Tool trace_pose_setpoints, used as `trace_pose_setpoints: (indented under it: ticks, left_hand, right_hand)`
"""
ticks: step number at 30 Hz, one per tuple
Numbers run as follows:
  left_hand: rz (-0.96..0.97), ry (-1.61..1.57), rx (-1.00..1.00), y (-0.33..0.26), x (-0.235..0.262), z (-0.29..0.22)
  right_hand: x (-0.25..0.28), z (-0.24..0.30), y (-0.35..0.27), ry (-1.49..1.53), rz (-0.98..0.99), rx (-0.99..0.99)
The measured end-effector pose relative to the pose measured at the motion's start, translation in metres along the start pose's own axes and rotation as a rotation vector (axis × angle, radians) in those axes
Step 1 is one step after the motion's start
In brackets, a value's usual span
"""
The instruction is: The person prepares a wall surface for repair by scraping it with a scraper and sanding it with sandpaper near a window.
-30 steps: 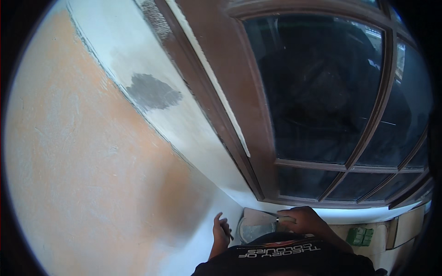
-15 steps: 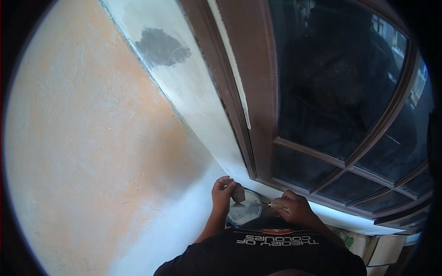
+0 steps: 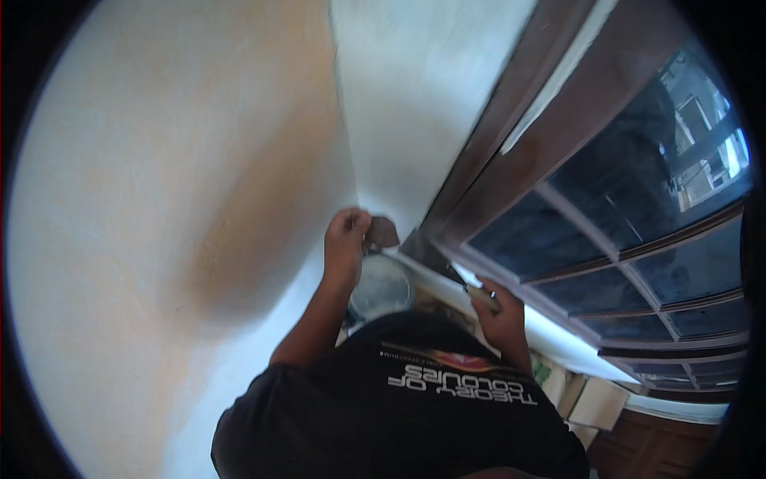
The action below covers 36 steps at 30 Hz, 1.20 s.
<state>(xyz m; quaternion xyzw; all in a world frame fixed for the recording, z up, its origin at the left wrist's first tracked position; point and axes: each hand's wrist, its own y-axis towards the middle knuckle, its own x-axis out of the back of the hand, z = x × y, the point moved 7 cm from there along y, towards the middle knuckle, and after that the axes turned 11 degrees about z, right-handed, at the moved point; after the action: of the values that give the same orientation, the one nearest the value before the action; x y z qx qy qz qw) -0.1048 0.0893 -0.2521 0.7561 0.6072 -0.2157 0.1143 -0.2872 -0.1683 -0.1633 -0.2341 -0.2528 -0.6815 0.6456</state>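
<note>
My left hand [image 3: 345,239] is raised near the wall corner, fingers closed on the edge of a small dark brown flat plate [image 3: 383,232]; its exact kind is unclear. In my right hand [image 3: 505,318] is a putty knife [image 3: 483,300], gripped by its pale handle. Its dark, broad blade [image 3: 429,254] points up and left toward the plate, with a small gap seeming to lie between them. Below the two tools stands a round bucket [image 3: 383,289] with greyish-white material inside. My body hides part of the bucket's near side.
An orange-and-white patchy wall [image 3: 159,160] fills the left, meeting a white wall strip [image 3: 415,96] at a corner. To the right is a brown wooden frame [image 3: 511,172] with glass panes [image 3: 622,176]. Cardboard-coloured boxes [image 3: 598,401] sit at the lower right.
The view has swung, so the walls and window appear tilted differently. Both hands have risen away from the bucket, and the knife blade now shows clear of it, nearer the brown plate.
</note>
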Motion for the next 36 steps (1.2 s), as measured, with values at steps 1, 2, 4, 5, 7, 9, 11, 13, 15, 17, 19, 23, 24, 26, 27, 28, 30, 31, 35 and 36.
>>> trace_pose_setpoints:
  ticks: [1,2,4,5,7,9,11,13,15,17,19,23,24,26,27,28,30,31,35,36]
  left_hand:
    - [-0.026,-0.010,-0.014,-0.002,0.002,-0.004]
    - [-0.051,-0.018,-0.031,-0.004,0.003,-0.009]
    - [-0.049,-0.067,0.020,-0.005,0.007,-0.009]
    - [-0.024,-0.109,0.035,-0.004,0.009,-0.008]
    - [-0.014,-0.086,0.071,-0.001,0.016,-0.003]
    - [-0.001,-0.059,0.094,-0.002,0.018,-0.003]
    - [-0.038,-0.012,0.086,-0.007,0.017,-0.013]
    - [-0.030,-0.042,0.099,-0.013,0.009,-0.022]
    - [-0.025,-0.075,0.105,-0.017,0.011,-0.018]
    - [0.026,-0.162,0.157,-0.019,0.019,0.001]
    - [0.014,-0.245,0.157,-0.024,0.021,0.010]
    - [-0.079,-0.330,0.198,-0.038,0.009,0.011]
    - [-0.093,-0.330,0.197,-0.040,0.009,0.013]
    - [-0.131,-0.302,0.217,-0.046,0.010,0.018]
    - [-0.138,-0.299,0.217,-0.047,0.010,0.021]
    - [-0.120,-0.307,0.196,-0.048,0.010,0.022]
    - [-0.111,-0.313,0.176,-0.053,0.009,0.023]
    - [-0.151,-0.289,0.131,-0.058,0.011,0.019]
    - [-0.257,-0.141,0.029,-0.071,0.010,0.002]
    - [-0.268,-0.130,0.030,-0.077,0.013,0.001]
  right_hand:
    - [-0.002,0.008,0.002,0.010,-0.014,0.033]
    - [-0.006,0.012,0.005,0.021,-0.032,0.070]
    - [-0.013,0.014,0.010,0.060,-0.016,0.080]
    - [-0.020,0.011,0.012,0.091,0.007,0.048]
    - [-0.032,0.006,0.015,0.122,0.044,0.002]
    - [-0.040,0.014,0.022,-0.044,0.024,0.114]
    - [-0.043,0.016,0.031,-0.182,0.010,0.145]
    - [-0.043,0.022,0.042,-0.315,-0.059,0.237]
    - [-0.042,0.021,0.049,-0.346,-0.002,0.221]
    - [-0.042,0.018,0.056,-0.392,0.038,0.256]
    - [-0.045,0.011,0.060,-0.397,0.044,0.284]
    - [-0.049,-0.001,0.072,-0.415,0.128,0.335]
    - [-0.047,-0.002,0.076,-0.409,0.139,0.340]
    - [-0.047,-0.002,0.082,-0.360,0.263,0.346]
    - [-0.046,-0.003,0.084,-0.354,0.269,0.348]
    - [-0.049,-0.005,0.085,-0.314,0.340,0.345]
    - [-0.054,-0.010,0.086,-0.266,0.418,0.345]
    - [-0.047,-0.014,0.089,-0.297,0.293,0.326]
    - [-0.037,-0.017,0.083,-0.134,0.235,0.485]
    - [-0.039,-0.014,0.081,-0.120,0.240,0.487]
